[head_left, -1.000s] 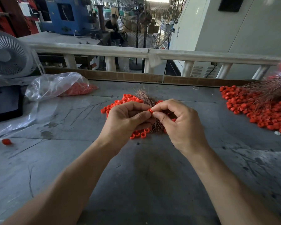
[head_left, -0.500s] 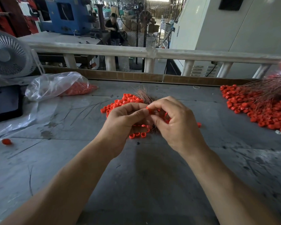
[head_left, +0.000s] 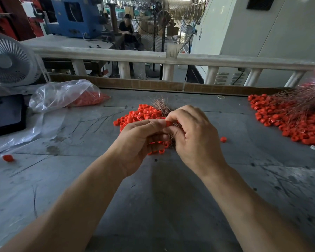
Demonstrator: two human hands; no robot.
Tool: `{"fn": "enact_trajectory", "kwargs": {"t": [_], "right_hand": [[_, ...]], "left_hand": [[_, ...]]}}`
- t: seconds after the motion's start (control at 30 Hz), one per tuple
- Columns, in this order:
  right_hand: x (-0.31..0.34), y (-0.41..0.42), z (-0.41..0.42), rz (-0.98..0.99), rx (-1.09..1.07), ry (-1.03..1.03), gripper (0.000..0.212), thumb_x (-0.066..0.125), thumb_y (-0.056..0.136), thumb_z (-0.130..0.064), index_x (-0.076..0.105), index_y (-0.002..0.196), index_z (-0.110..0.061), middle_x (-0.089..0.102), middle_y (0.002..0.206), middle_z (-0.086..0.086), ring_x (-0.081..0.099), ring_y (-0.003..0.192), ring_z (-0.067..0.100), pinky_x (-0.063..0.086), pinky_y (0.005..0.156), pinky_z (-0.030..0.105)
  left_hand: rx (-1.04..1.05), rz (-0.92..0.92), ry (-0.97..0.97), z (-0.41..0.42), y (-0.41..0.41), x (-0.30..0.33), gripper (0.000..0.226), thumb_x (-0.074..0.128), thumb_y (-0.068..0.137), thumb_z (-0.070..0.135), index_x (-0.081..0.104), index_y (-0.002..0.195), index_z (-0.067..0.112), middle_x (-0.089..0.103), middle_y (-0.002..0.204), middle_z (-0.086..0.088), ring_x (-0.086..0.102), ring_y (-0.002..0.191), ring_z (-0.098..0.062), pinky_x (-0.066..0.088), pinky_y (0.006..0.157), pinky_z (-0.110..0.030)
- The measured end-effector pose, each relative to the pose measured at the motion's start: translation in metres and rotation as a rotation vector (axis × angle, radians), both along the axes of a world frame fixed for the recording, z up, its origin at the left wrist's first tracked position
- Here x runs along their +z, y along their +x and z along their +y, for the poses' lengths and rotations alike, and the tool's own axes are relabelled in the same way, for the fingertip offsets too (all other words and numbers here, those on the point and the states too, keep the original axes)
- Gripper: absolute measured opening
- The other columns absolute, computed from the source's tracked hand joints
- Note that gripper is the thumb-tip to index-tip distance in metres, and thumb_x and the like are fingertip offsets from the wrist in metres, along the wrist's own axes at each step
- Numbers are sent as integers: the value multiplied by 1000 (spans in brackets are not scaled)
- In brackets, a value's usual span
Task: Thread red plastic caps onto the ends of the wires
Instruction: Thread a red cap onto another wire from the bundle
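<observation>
Two bare forearms reach forward over a grey table (head_left: 153, 206); the left hand (head_left: 138, 140) and right hand (head_left: 195, 137) meet above its middle, fingers curled and fingertips together. Between them a red cap (head_left: 169, 123) is pinched, the right thumb and forefinger closed on it and the left thumb pressed against its near side; whether a wire passes through the cap cannot be told. Under the hands lie a bundle of wires (head_left: 161, 106), fanned away from the viewer, and a heap of caps (head_left: 142, 114), partly hidden; one stray cap (head_left: 223, 139) lies just right of the right hand, another (head_left: 8, 158) well apart at the left edge. Farther right: a larger pile (head_left: 287, 122) of caps with wires across it. Farther left: a clear bag (head_left: 62, 94) holding caps; a fan (head_left: 9, 60); behind all, a pale railing (head_left: 207, 60).
</observation>
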State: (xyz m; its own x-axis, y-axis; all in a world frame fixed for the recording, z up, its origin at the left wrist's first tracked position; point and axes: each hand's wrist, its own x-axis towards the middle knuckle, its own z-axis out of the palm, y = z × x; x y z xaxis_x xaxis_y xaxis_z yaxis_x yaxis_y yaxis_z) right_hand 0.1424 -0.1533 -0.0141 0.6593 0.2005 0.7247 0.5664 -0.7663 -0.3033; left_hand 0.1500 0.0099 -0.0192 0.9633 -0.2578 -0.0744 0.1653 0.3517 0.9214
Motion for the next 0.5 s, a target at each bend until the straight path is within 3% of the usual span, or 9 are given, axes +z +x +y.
{"fn": "enact_trajectory", "kwargs": {"t": [0.2,0.37,0.5], "right_hand": [[-2,1,2,-45,-38,-15,8,75,90,-8,69,89,-13,64,90,-3,55,91,20,51,72,40],[1,4,-2,-76,-38,-82,6,74,91,-22,72,90,-17,67,95,-4,56,99,23,46,86,39],[4,2,-1,-127,-112,-141,11,75,89,-26,74,99,-22,62,100,-4,53,101,22,38,86,32]], "left_hand": [[-12,-8,8,-1,-1,0,37,70,83,23,70,110,-2,70,107,-17,63,82,-17,51,76,-34],[1,0,-6,0,-1,-1,29,63,95,16,66,117,-3,69,102,-13,61,79,-15,52,71,-30],[49,-39,-22,0,1,-3,24,67,89,14,69,110,2,68,94,-9,59,78,-14,51,67,-28]]}}
